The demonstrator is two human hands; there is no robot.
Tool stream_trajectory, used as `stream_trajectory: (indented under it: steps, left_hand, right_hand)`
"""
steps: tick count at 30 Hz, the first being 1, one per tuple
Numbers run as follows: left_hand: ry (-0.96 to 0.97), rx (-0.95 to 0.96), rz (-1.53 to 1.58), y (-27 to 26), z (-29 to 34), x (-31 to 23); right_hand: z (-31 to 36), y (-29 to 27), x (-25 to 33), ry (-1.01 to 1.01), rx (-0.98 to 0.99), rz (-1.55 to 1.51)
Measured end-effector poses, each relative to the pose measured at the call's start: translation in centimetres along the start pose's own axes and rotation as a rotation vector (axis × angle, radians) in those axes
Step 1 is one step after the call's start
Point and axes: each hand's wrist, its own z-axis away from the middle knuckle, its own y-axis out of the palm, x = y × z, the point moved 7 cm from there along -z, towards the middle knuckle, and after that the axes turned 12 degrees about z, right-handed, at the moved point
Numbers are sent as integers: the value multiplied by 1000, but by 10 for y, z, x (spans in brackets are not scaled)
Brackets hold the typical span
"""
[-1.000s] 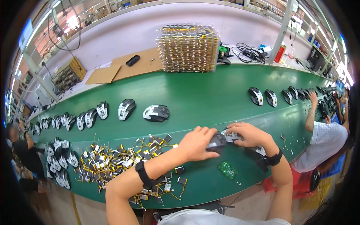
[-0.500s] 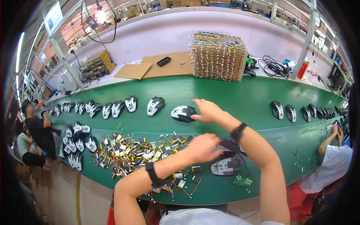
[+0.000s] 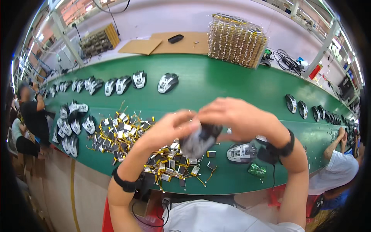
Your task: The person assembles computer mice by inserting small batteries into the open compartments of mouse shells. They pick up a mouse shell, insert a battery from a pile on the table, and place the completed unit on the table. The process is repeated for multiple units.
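A black and light-grey computer mouse [image 3: 201, 140], smeared by motion, is held up above the green bench between my two hands. My left hand [image 3: 174, 127] is closed on its left side, thumb along the shell. From the right, my right hand [image 3: 239, 117] curls over the top of the same mouse, and its fingertips are partly hidden. Below and left lies a loose pile of small battery packs [image 3: 124, 129] with yellow tape and thin wires. Another mouse shell [image 3: 242, 153] rests on the bench below my right hand, beside a green crumpled packet [image 3: 256, 170].
Mice stand in a row [image 3: 116, 84] along the far left, with a cluster [image 3: 73, 123] nearer. Another row [image 3: 303, 109] runs right. A tall stack of wired battery packs [image 3: 236, 41] stands behind. Co-workers sit at both ends; one wears a white sleeve [image 3: 340, 170].
The mouse that lay under my right hand on the far part of the bench is lifted and brought nearer. My left hand has come up to it. The whole view has shifted.
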Motion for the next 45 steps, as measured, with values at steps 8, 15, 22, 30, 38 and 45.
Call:
stream_trajectory:
  steps: [8,15,22,30,38,45]
  left_hand:
    - [67,-175,1079,54,139,109]
    - [33,-348,1391,63,145,145]
    - [234,-261,1276,50,96,118]
    - [286,-164,1251,70,68,106]
    - [231,-225,976,78,62,110]
    - [255,-250,923,78,62,120]
  right_hand:
    - [84,71,67,325,-190,-178]
    - [93,153,101,424,-108,-225]
    - [98,146,90,435,-223,-138]
    - [125,146,79,803,-358,-555]
    - [102,78,95,658,-414,-413]
    - [88,66,107,512,-387,-320]
